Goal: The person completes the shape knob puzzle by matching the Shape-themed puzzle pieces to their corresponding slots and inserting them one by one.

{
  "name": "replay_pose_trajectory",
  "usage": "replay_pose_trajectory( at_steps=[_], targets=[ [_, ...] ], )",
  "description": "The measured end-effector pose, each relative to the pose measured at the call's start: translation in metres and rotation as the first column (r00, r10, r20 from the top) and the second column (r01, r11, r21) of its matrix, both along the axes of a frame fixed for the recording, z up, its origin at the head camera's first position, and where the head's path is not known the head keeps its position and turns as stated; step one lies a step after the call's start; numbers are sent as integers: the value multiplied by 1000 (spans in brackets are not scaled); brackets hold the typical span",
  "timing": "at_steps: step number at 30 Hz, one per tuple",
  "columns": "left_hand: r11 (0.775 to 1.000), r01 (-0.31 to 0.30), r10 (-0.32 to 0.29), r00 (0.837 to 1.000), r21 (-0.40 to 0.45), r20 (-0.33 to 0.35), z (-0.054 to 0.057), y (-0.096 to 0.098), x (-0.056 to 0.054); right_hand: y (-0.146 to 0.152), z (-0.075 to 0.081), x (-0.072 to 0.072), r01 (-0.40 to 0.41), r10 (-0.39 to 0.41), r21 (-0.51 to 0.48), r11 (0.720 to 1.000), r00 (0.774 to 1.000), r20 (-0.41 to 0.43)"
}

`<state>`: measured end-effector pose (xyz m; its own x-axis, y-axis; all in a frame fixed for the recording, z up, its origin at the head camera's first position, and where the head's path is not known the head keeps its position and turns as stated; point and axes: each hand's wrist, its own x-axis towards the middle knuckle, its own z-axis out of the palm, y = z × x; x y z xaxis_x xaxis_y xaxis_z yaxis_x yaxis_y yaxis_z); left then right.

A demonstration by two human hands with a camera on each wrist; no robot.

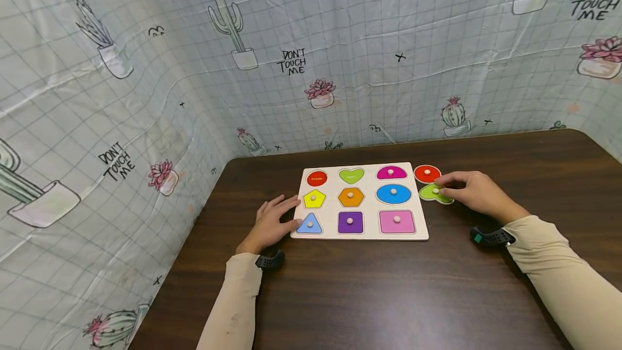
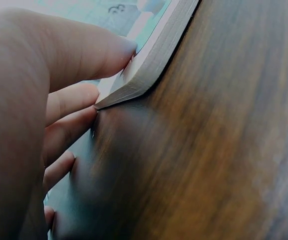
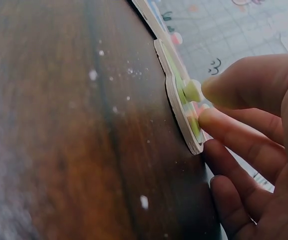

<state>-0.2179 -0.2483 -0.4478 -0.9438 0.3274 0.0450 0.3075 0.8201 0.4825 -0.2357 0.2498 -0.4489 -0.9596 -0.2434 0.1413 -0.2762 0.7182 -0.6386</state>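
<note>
A white shape-puzzle board (image 1: pixel 369 231) lies flat on the table, with several knobbed pieces in it. Its circle slot (image 1: pixel 317 179) and heart slot (image 1: pixel 351 176) hold no knobbed piece. My left hand (image 1: pixel 270 224) rests at the board's left edge; in the left wrist view the thumb touches the top near a corner and the fingers lie along the side. Just right of the board is a green heart piece (image 1: pixel 430 193). My right hand (image 1: pixel 473 193) has thumb and index finger at its knob (image 3: pixel 192 90), pinching it. Behind the heart lies a red circle piece (image 1: pixel 427 173).
A dark brown wooden table (image 1: pixel 350 290) bears everything. Behind it and along the left hangs a pale cloth (image 1: pixel 369 91) printed with a grid and potted cacti. Dark bands (image 1: pixel 491 236) sit at both wrists.
</note>
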Motion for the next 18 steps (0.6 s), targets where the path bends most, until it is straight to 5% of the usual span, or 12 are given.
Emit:
replay_pose_trajectory(
  at_steps=[18],
  targets=[
    [1000, -1, 1, 1000, -12, -5, -2, -1, -2, -4, 0, -1, -105, 108, 72, 992, 994, -34]
  ],
)
